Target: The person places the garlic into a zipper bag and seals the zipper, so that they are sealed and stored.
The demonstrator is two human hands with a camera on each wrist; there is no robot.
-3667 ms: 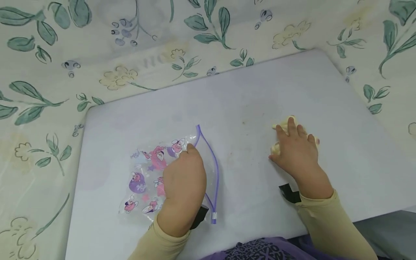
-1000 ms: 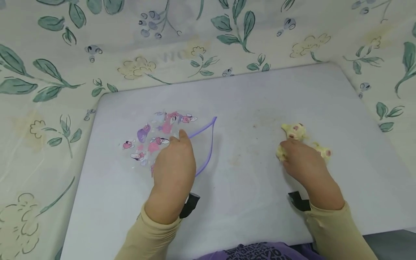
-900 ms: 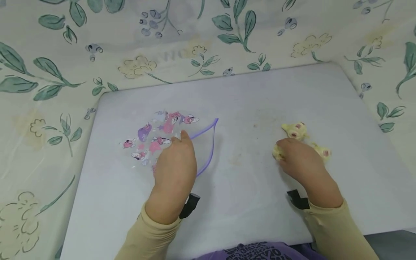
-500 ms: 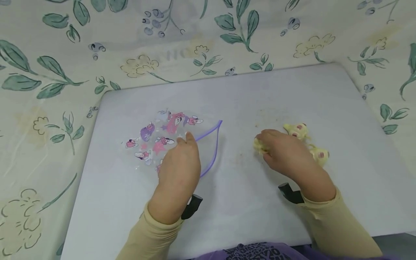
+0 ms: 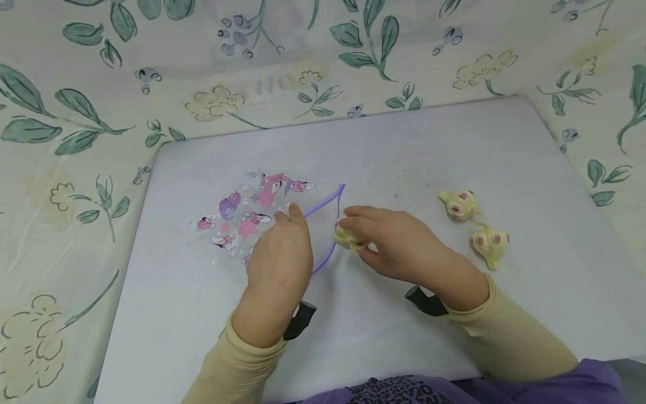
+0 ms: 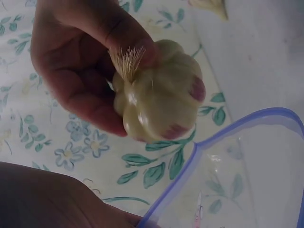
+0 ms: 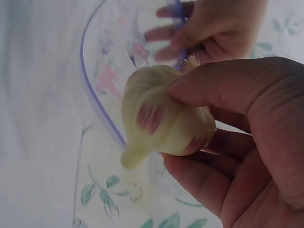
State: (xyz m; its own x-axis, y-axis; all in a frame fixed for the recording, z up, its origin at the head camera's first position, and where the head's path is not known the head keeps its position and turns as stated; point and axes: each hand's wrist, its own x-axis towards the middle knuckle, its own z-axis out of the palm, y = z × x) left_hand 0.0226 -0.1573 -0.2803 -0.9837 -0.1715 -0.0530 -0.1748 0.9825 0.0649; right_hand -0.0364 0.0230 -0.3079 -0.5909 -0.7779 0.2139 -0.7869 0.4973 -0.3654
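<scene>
A pale yellow garlic bulb [image 5: 347, 237] with purplish patches is held between the thumb and fingers of my right hand [image 5: 406, 244], at the mouth of a clear zip bag [image 5: 267, 238]. The right wrist view shows the bulb's [image 7: 161, 111] stem end and a tuft of roots. My left hand [image 5: 280, 258] pinches the bag's purple zip edge, thumb on one side and fingers on the other, and the mouth gapes toward the right hand. Pink and purple cartoon prints cover the bag. Two more garlic bulbs, an upper one [image 5: 460, 205] and a lower one [image 5: 490, 244], lie at the right.
Underneath is a white table [image 5: 373, 314] with a few small specks [image 5: 396, 196] near its middle. A cloth printed with leaves and flowers [image 5: 217, 104] surrounds the far and left sides. Black wrist mounts [image 5: 426, 301] stick out by both cuffs.
My right hand has gone from lying over the bulbs to gripping one and carrying it left to the bag mouth, uncovering the other two. The bag and left hand shifted away from me earlier.
</scene>
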